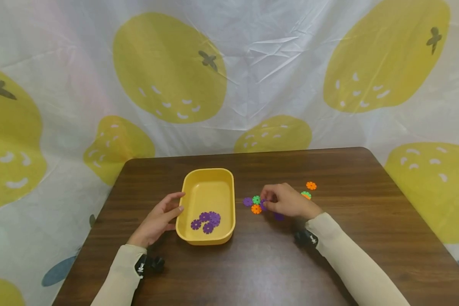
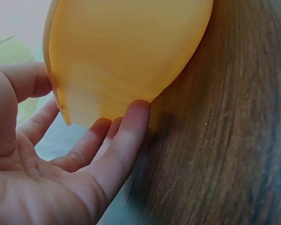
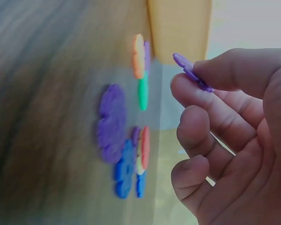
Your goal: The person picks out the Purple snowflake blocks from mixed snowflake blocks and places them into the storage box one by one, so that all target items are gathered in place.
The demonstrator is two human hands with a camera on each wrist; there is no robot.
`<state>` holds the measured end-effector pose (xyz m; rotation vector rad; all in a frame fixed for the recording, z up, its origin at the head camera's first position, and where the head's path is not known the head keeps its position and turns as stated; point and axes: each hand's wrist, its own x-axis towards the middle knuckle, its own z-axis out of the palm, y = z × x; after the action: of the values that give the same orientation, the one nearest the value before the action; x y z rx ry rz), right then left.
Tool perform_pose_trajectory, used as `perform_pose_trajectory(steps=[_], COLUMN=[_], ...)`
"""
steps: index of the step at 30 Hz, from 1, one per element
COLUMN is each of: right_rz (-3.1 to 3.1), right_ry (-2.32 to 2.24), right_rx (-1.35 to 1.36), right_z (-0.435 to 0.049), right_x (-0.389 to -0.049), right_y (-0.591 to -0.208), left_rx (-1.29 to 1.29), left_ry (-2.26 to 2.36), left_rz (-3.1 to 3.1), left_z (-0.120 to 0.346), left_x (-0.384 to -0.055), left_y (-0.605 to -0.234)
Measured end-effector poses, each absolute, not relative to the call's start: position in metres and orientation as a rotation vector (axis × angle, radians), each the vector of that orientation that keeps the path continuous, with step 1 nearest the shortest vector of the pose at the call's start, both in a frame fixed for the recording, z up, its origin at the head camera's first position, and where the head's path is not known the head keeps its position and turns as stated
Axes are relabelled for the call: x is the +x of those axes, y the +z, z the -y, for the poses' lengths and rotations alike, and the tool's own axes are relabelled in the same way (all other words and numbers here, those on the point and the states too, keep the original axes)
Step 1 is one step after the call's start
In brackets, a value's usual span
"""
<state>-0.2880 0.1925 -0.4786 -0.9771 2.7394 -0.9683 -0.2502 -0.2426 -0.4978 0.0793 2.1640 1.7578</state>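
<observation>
My left hand [image 1: 157,219] holds the left rim of a yellow plastic tub [image 1: 233,199], with its fingers on the rim and outer wall [image 2: 131,47]. Several purple snowflake-shaped discs [image 1: 208,228] lie flat at the near end inside. To the right of the tub, my right hand [image 1: 290,200] pinches one purple snowflake disc [image 3: 189,71] between thumb and index finger, above the table. Beside that hand lie another purple disc [image 1: 247,202], a green disc [image 1: 256,199] and an orange disc [image 1: 256,209].
Farther right on the brown table [image 1: 260,272] lie an orange disc [image 1: 311,185] and a green one [image 1: 306,194] overlapping orange. A purple disc [image 3: 111,123] and a blue disc [image 3: 125,171] show below the right hand. A lemon-print curtain [image 1: 245,85] hangs behind.
</observation>
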Motion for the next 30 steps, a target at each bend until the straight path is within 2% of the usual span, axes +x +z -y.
perform_pose_trajectory(steps=[30], right_rz=[-2.713], right_ry=[-1.232], right_rx=[-1.016], right_z=[-0.136], right_x=[-0.303], right_y=[-0.445], left_rx=[0.065], left_ry=[1.732], left_rz=[-2.181], left_z=[0.241], left_x=[-0.249], left_y=[-0.496])
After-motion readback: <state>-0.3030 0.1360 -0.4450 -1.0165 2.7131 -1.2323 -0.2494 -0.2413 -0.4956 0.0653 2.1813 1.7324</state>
